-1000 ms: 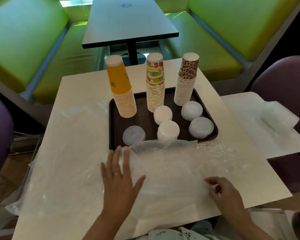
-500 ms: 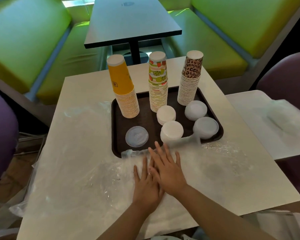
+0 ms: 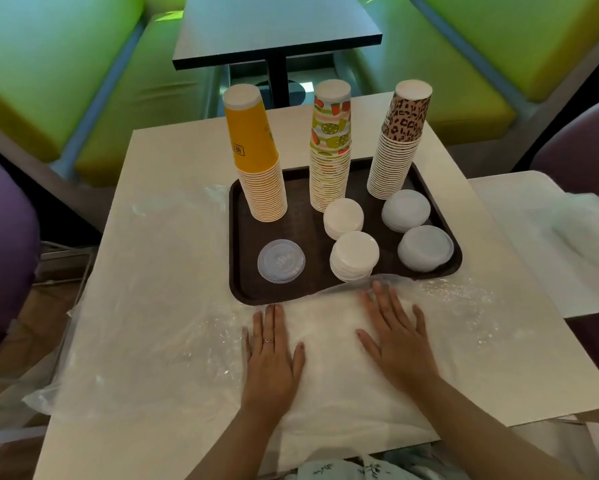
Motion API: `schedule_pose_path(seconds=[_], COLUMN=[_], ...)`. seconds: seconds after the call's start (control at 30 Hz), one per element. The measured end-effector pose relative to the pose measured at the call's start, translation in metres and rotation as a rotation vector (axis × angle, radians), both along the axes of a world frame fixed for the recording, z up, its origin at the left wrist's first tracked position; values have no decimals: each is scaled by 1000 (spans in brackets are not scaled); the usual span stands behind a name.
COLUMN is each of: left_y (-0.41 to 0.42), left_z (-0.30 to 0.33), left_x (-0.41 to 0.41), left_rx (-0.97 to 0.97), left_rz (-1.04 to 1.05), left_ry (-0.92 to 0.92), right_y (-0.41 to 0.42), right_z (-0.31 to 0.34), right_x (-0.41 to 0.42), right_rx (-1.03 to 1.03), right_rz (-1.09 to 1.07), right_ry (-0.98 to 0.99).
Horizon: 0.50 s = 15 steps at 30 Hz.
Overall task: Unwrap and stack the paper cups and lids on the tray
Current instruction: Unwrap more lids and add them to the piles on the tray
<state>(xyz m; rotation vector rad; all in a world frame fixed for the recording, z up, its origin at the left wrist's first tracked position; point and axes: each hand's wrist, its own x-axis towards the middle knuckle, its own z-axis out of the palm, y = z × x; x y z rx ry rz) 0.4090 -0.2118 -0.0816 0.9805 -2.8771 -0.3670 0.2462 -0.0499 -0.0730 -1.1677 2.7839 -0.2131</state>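
Bright, even daylight, soft shadows, wide-angle bending at the edges, slight softness.

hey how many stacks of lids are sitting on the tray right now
5. On the tray: a clear stack front left, two white stacks mid-tray, two translucent stacks at right. None appear hidden.

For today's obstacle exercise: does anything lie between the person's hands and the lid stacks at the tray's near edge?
Yes. Clear plastic wrap lies under the left hand and right hand, and its far edge laps over the near rim of the tray, right in front of the white lid stack. Nothing else visible intervenes.
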Motion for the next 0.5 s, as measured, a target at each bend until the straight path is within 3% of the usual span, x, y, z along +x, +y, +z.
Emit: schedule_pose_path(seconds=[0.5], left_y=[-3], left_z=[6], left_x=[2], left_rx=[46], left_rz=[11], left_ry=[85], right_y=[36], right_z=[2], right_x=[-25], right_rx=[2], right_rz=[-178], right_ry=[-60])
